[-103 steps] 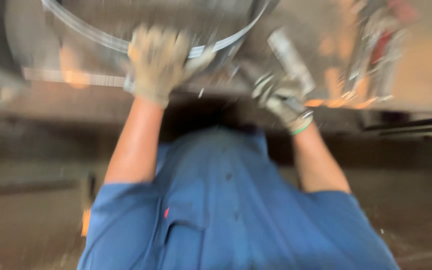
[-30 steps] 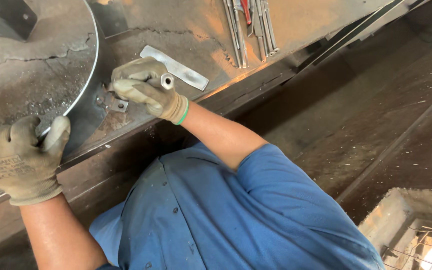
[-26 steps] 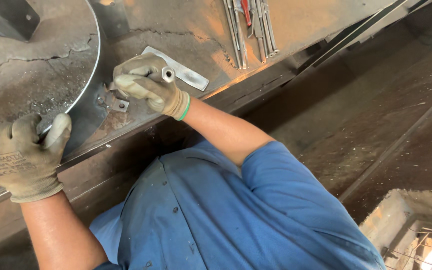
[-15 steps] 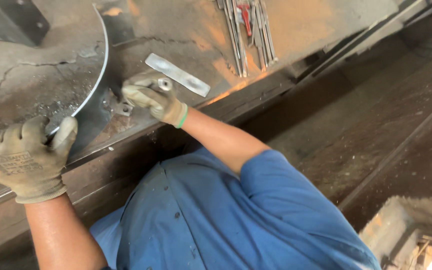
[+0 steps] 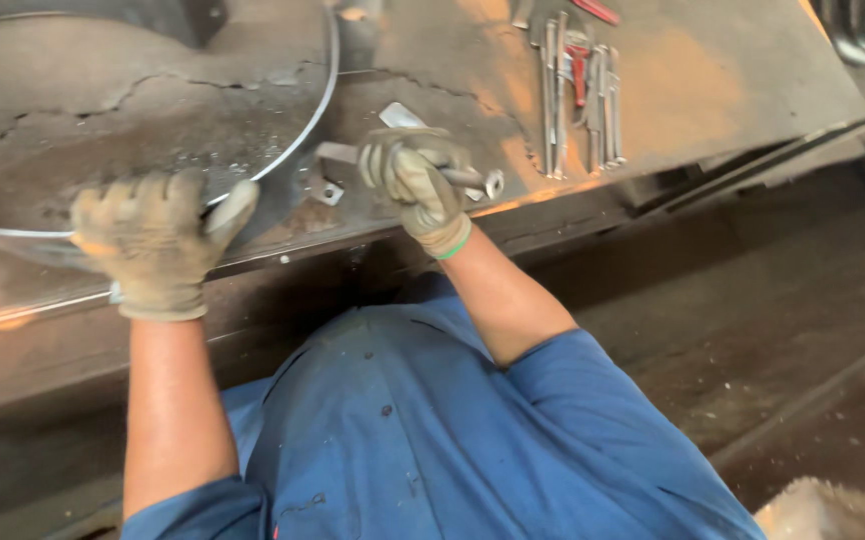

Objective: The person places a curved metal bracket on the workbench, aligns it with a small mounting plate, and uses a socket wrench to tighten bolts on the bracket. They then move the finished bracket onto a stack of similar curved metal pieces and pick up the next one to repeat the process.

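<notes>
Both gloved hands work at a rusty steel counter (image 5: 713, 90): left hand (image 5: 158, 240) clamps the curved metal strip (image 5: 325, 90), right hand (image 5: 415, 180) grips a metal tube (image 5: 481, 181).

A thin curved metal band (image 5: 303, 150) stands on edge on the table (image 5: 713, 110) — its near end under the left hand (image 5: 158, 240). Just beside the band, a steel bar (image 5: 473, 178) lies gripped in the right hand (image 5: 415, 180).
</notes>
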